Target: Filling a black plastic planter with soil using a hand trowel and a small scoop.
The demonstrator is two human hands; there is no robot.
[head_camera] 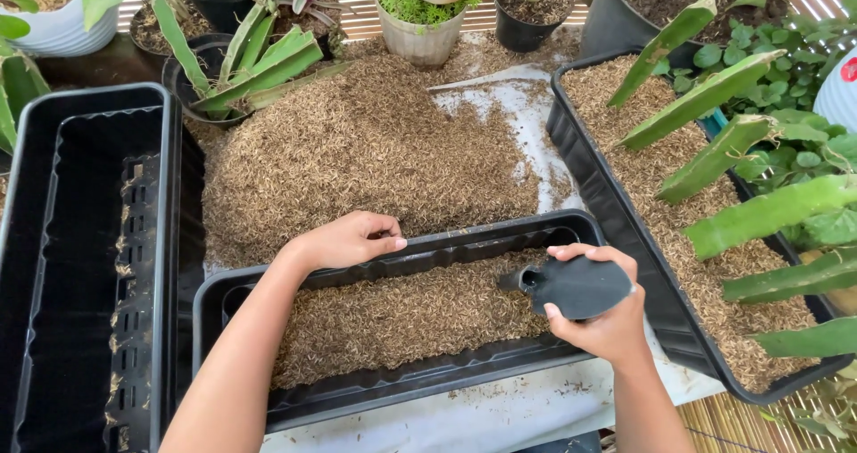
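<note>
Work surface: a table covered with a pale sheet (527, 118), bare in patches at 12 o'clock and along the near edge at 6 o'clock. A bamboo-slat mat showed at the far edge and again at 5 o'clock. A broad heap of brown husk mulch (357, 149) lay on the sheet from centre toward 11 o'clock.

Containers: a long black planter tray (402, 390) sat at centre, about half filled with the same husk. An empty black trough (80, 257) stood at 9 o'clock, its slotted insert flecked with husk. A second black planter (616, 239) ran from 1 to 4 o'clock, filled with husk and holding green cactus-like stems (714, 154). Small pots of plants lined the far edge from 10 to 2 o'clock, including a pale ribbed pot (420, 38) of fine green growth. No labels legible on any container.

Hands: left hand (348, 239) rested palm-down on the far rim of the centre tray, fingers loosely curled, holding nothing. Right hand (603, 315) was closed around a dark grey scoop (576, 285) (hollow handle end pointing toward 9 o'clock), held just above the husk at the tray's 3 o'clock end. Both forearms entered from 6 o'clock.
</note>
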